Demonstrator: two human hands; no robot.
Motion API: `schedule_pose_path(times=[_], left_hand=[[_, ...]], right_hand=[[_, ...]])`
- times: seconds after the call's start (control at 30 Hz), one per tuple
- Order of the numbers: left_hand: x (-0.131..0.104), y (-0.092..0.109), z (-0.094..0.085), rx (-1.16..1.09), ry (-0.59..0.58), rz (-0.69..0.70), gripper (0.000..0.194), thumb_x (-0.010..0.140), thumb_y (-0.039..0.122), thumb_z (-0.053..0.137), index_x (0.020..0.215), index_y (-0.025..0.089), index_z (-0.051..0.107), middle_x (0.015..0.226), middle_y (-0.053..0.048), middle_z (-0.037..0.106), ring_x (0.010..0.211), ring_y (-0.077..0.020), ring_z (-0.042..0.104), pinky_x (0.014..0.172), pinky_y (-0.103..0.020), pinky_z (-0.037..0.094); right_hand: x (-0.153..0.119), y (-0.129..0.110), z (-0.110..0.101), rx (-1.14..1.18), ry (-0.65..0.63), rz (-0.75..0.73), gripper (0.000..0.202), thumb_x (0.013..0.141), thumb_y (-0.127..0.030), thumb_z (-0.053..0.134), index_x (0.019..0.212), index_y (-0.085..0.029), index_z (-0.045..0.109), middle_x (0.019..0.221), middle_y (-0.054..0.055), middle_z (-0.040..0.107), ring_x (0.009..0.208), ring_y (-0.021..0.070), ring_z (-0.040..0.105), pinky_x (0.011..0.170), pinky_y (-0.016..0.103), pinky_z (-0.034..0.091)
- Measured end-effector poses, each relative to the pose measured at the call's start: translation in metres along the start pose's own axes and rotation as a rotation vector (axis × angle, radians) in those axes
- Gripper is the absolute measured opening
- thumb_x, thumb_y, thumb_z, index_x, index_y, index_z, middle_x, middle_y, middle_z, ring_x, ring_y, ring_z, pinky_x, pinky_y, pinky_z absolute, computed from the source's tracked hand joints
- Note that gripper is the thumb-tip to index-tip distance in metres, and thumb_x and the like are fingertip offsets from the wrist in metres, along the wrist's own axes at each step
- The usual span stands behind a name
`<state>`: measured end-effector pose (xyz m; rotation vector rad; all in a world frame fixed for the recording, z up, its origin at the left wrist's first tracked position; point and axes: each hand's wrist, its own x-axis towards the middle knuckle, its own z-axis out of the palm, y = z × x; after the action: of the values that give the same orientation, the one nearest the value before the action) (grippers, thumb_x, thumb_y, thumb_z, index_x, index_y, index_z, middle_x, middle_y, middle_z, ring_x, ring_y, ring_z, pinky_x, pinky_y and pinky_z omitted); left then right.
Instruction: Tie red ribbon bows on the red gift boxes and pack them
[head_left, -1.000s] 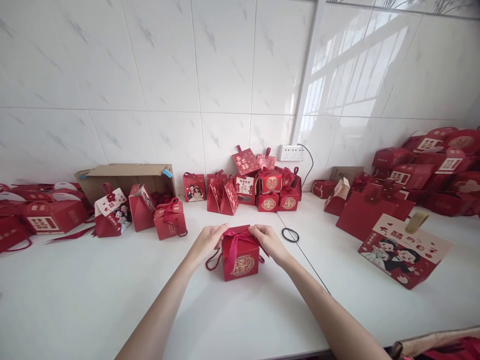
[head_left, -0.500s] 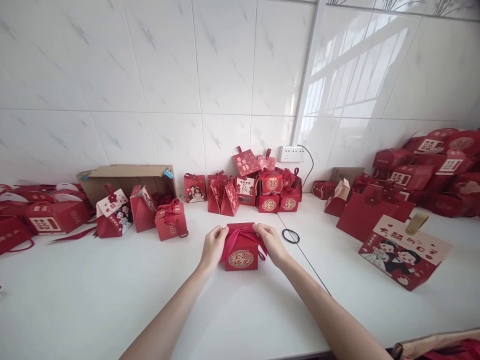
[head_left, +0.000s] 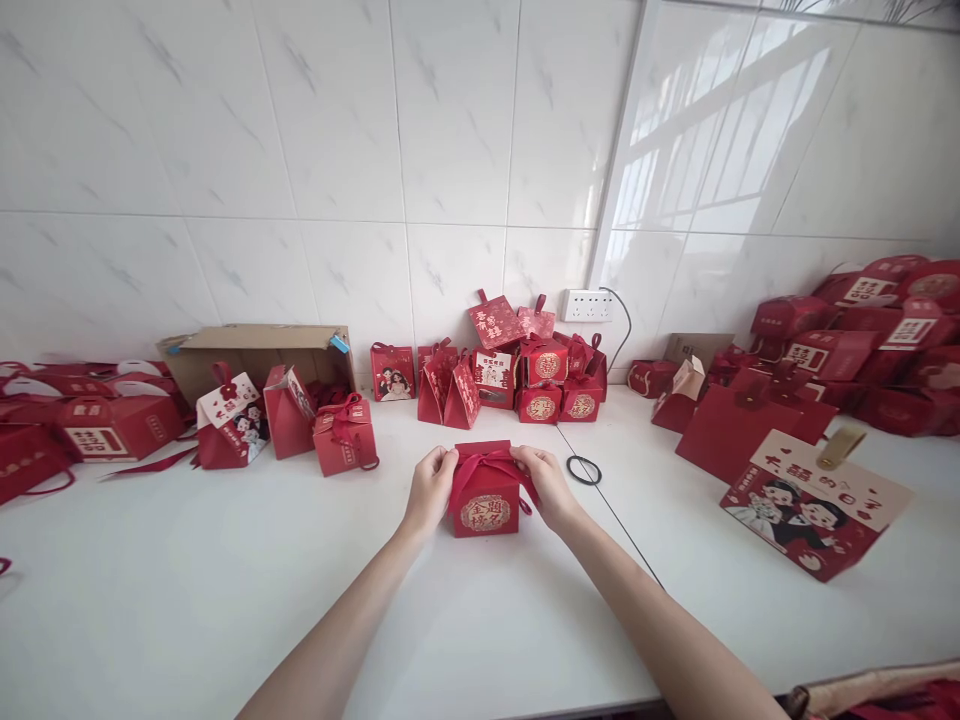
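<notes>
The small red cardboard gift box (head_left: 484,498) stands upright on the white tabletop (head_left: 187,590), squarely between both hands. Left hand (head_left: 429,487) and right hand (head_left: 549,484) pinch its red ribbon (head_left: 480,463) at opposite top corners, equally near.

Gift box (head_left: 484,493) before box pile (head_left: 525,375)

"金题榜名" on red box (head_left: 484,498) front
</notes>
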<state>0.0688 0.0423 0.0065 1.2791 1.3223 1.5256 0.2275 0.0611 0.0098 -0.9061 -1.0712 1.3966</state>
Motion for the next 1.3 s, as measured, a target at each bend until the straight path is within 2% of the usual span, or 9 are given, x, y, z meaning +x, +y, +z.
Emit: schedule_pose_path(times=[0.27, 0.43, 0.57, 0.63, 0.77, 0.9, 1.0, 1.13, 1.3], left_hand=[[-0.002, 0.002, -0.001, -0.035, -0.027, -0.053, 0.041, 0.067, 0.043, 0.056, 0.052, 0.019, 0.027, 0.049, 0.007, 0.027, 0.049, -0.007, 0.026, 0.048, -0.021, 0.022], [-0.002, 0.013, -0.01, -0.059, -0.162, -0.126, 0.042, 0.07, 0.056, 0.055, 0.057, 0.017, 0.045, 0.051, 0.003, 0.047, 0.049, -0.0102, 0.042, 0.049, -0.023, 0.03], [-0.001, 0.019, -0.013, -0.048, -0.279, -0.188, 0.038, 0.062, 0.049, 0.068, 0.072, 0.015, 0.058, 0.067, -0.002, 0.062, 0.065, -0.0164, 0.058, 0.059, -0.025, 0.04], [-0.001, 0.018, -0.013, -0.061, -0.327, -0.215, 0.038, 0.06, 0.044, 0.072, 0.08, 0.014, 0.059, 0.075, -0.003, 0.065, 0.072, -0.0178, 0.06, 0.063, -0.026, 0.042], [0.0, 0.012, -0.016, -0.129, -0.448, -0.246, 0.038, 0.064, 0.04, 0.072, 0.088, 0.015, 0.057, 0.088, -0.005, 0.065, 0.078, -0.019, 0.061, 0.068, -0.027, 0.044], [0.003, 0.006, -0.021, -0.148, -0.521, -0.226, 0.039, 0.067, 0.039, 0.071, 0.095, 0.017, 0.056, 0.093, -0.005, 0.064, 0.085, -0.0193, 0.06, 0.072, -0.028, 0.043], [0.003, 0.007, -0.025, -0.156, -0.557, -0.236, 0.037, 0.067, 0.037, 0.07, 0.095, 0.019, 0.056, 0.088, -0.003, 0.061, 0.081, -0.0167, 0.058, 0.069, -0.026, 0.041], [0.003, 0.012, -0.023, -0.176, -0.491, -0.181, 0.033, 0.064, 0.042, 0.067, 0.081, 0.017, 0.055, 0.079, -0.001, 0.058, 0.072, -0.0143, 0.054, 0.063, -0.025, 0.039], [0.0, 0.015, -0.008, -0.064, -0.215, -0.044, 0.037, 0.074, 0.054, 0.054, 0.081, 0.018, 0.052, 0.08, -0.002, 0.057, 0.076, -0.0155, 0.053, 0.069, -0.027, 0.04]], right_hand=[[0.005, -0.003, -0.009, -0.109, -0.012, 0.074, 0.029, 0.061, -0.034, 0.056, 0.046, -0.02, 0.036, 0.042, -0.007, 0.029, 0.041, 0.0067, 0.028, 0.043, 0.022, 0.023], [0.005, -0.009, -0.015, -0.274, -0.019, 0.087, 0.029, 0.064, -0.037, 0.054, 0.046, -0.018, 0.041, 0.044, -0.006, 0.035, 0.042, 0.0072, 0.031, 0.045, 0.023, 0.026], [0.001, -0.013, -0.016, -0.396, 0.073, -0.03, 0.032, 0.072, -0.047, 0.052, 0.059, -0.018, 0.049, 0.056, -0.002, 0.045, 0.054, 0.0128, 0.044, 0.056, 0.027, 0.038], [-0.002, -0.014, -0.015, -0.454, 0.081, -0.175, 0.034, 0.074, -0.051, 0.052, 0.082, -0.018, 0.054, 0.081, 0.004, 0.056, 0.078, 0.0188, 0.054, 0.07, 0.031, 0.044], [-0.009, -0.015, -0.014, -0.651, -0.209, -0.312, 0.068, 0.07, -0.051, 0.062, 0.126, -0.02, 0.036, 0.132, 0.014, 0.04, 0.12, 0.0261, 0.042, 0.098, 0.041, 0.038], [-0.014, -0.019, -0.019, -0.729, -0.397, -0.213, 0.093, 0.065, -0.039, 0.071, 0.139, -0.02, 0.016, 0.142, 0.017, 0.025, 0.126, 0.0278, 0.037, 0.103, 0.043, 0.035], [-0.014, -0.024, -0.024, -0.69, -0.437, -0.139, 0.1, 0.067, -0.026, 0.07, 0.142, -0.021, 0.004, 0.14, 0.017, 0.03, 0.119, 0.0268, 0.046, 0.098, 0.044, 0.04], [-0.011, -0.026, -0.028, -0.607, -0.456, -0.065, 0.109, 0.065, -0.023, 0.071, 0.143, -0.023, -0.005, 0.12, 0.014, 0.052, 0.101, 0.0259, 0.058, 0.087, 0.046, 0.048], [-0.004, -0.015, -0.027, -0.727, -0.329, -0.407, 0.11, 0.058, -0.028, 0.078, 0.143, -0.023, 0.009, 0.135, 0.015, 0.037, 0.124, 0.0289, 0.041, 0.101, 0.046, 0.037]])
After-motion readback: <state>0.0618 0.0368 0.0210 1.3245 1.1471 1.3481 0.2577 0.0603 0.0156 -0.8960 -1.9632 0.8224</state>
